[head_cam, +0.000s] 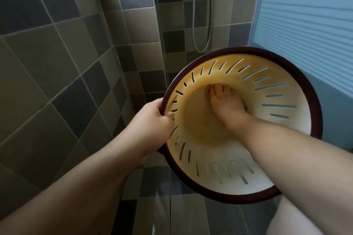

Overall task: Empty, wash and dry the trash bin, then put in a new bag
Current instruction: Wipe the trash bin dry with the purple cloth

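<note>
From the head view, the round cream plastic trash bin with slotted walls and a dark red rim is held up in a tiled shower corner. The left hand grips the rim; the right hand lies flat with straight fingers on the inside bottom. The bin looks emptied and the washing seems under way. Drying and the new bag are left.

Left hand gripping; right hand extended, fingers seemingly flat.
</note>
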